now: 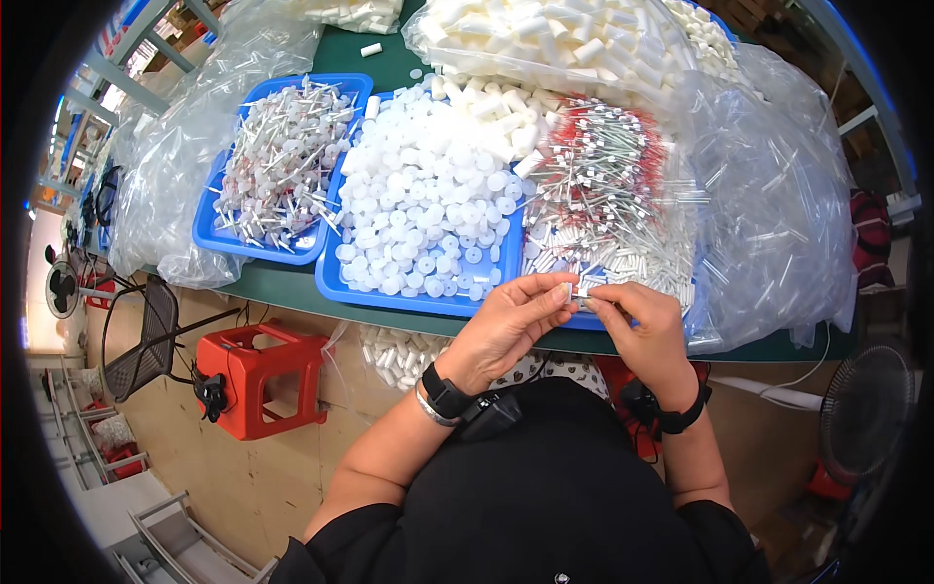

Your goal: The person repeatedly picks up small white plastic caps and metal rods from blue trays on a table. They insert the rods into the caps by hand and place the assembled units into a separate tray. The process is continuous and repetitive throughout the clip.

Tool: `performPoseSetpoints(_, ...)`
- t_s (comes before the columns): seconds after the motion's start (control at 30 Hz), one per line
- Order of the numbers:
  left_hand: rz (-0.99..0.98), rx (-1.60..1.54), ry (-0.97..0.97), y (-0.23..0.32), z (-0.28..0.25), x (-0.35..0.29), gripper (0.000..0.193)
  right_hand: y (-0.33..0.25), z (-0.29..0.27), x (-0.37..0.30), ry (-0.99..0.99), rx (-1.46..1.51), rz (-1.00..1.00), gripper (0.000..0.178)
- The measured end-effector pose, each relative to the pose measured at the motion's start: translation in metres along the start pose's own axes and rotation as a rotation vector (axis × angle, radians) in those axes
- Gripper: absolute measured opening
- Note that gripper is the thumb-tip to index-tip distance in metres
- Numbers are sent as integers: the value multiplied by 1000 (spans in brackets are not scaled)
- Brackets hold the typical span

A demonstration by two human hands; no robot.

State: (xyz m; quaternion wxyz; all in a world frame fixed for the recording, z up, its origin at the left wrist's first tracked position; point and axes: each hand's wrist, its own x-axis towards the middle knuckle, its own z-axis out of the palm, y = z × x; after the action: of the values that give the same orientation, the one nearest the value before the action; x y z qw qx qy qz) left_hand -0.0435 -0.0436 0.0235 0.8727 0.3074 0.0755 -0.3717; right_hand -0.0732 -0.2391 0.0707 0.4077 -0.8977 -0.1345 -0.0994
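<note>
Our black shirt (545, 487) fills the lower middle of the frame, with both bare forearms reaching up from it. Our left hand (511, 321), just right of centre, is closed in a pinch, thumb against fingers; the wrist wears a black band (448, 394) and a silver bracelet (435, 407). Our right hand (647, 323), beside it, is bent inward, its thumb and fingertips also pinched together. Between the two sets of fingertips, right of centre, we grip a small white piece (583, 290), too small for us to tell its exact shape.

Just above our hands lie many short white tubes (623, 261), and beyond them a heap of thin stems with white ends and red tips (603, 151). At the centre, a blue tray (409, 300) holds translucent white discs (418, 214); in the upper left, another blue tray (277, 254) holds a pile of pale stems with discs (287, 156). A clear plastic bag (769, 214) spreads across the right, and a bag of cream cylinders (564, 39) sits at the top. Below the green table (282, 284), at lower left, we see a red stool (243, 384) on the floor
</note>
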Motion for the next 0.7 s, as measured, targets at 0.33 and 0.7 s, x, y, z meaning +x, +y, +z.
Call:
performPoseSetpoints(0.33, 2, -23, 9, -16, 0, 6, 33, -10, 14, -7, 98, 3, 75, 7)
performPoseSetpoints(0.7, 82, 85, 58, -5, 6, 3, 34, 11, -4, -1, -78, 261, 280, 7)
